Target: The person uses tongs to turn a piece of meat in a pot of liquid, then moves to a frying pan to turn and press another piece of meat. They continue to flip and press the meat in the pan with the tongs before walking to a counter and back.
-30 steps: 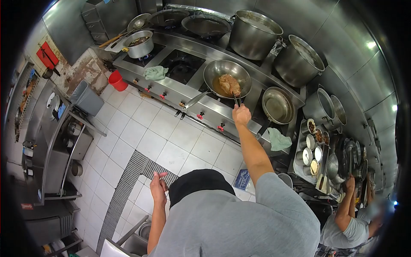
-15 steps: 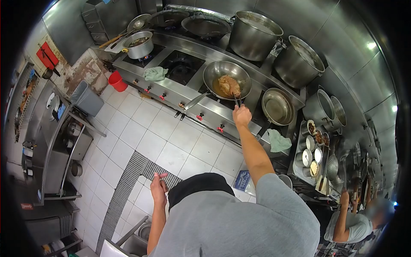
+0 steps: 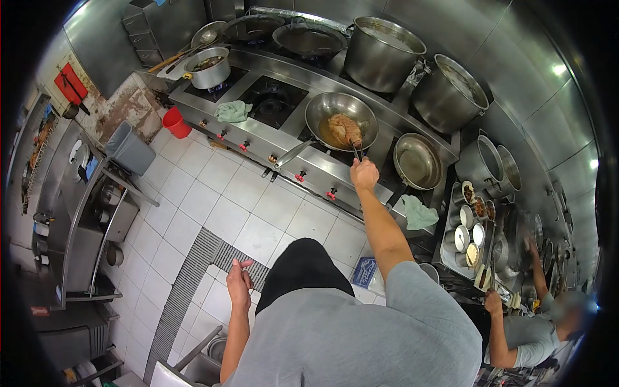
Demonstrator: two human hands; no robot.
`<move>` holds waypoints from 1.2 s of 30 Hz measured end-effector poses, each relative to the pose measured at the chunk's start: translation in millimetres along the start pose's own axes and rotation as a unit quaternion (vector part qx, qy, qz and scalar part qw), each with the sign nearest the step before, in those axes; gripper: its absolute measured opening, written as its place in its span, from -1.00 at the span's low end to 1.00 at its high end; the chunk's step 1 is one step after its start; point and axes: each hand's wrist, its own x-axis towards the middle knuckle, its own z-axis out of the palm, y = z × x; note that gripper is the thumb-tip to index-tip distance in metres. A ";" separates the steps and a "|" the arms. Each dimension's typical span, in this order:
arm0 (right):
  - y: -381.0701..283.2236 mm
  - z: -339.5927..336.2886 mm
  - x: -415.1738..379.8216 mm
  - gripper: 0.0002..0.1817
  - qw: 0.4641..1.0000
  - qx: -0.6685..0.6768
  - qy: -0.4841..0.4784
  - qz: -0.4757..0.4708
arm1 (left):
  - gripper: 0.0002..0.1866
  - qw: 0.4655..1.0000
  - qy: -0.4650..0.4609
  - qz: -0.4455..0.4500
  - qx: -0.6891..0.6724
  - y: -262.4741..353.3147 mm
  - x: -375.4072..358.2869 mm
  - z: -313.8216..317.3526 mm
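Note:
My right hand [image 3: 365, 174] is closed around a pair of metal tongs [image 3: 356, 152] at the front of the stove. The tips of the tongs touch a browned piece of meat [image 3: 343, 126], which lies in a shiny steel frying pan [image 3: 365, 116] with some oil. The pan's long handle [image 3: 294, 155] points toward the stove's front left edge, with no hand on it. Low over the tiled floor, my left hand [image 3: 239, 285] holds nothing; its index finger is stretched out and the other fingers look partly bent.
Right of the pan stands a second frying pan [image 3: 418, 161], near a green cloth [image 3: 419, 213]. Behind are two large stockpots [image 3: 380, 61]. A smaller pot [image 3: 210, 74] sits over a flame at left. At lower right, a co-worker [image 3: 525, 338] stands by ingredient containers [image 3: 461, 238].
My head in its black cap has tipped forward. The co-worker at the right has shifted and stretched an arm out farther. My hands, the tongs and the meat look nearly still.

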 end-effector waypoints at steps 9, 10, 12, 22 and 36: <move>0.1 -1.5 -0.1 -0.66 1.000 0.002 -0.010 0.007 | -0.43 1.000 -0.005 0.005 0.006 1.4 1.1 1.7; -0.2 -2.1 0.1 -0.66 1.000 0.002 -0.010 0.006 | -0.42 1.000 -0.002 0.005 0.007 1.3 1.0 2.1; -0.4 -3.0 0.4 -0.66 1.000 0.005 -0.011 0.007 | -0.42 1.000 -0.003 0.003 0.007 3.1 0.4 2.2; -1.8 -4.0 -0.1 -0.65 1.000 -0.002 -0.009 0.010 | -0.43 1.000 -0.001 0.000 0.010 2.6 1.3 -1.5; -1.6 -6.3 1.0 -0.64 1.000 -0.006 -0.024 0.015 | -0.44 1.000 -0.004 -0.007 -0.006 -0.3 2.6 0.4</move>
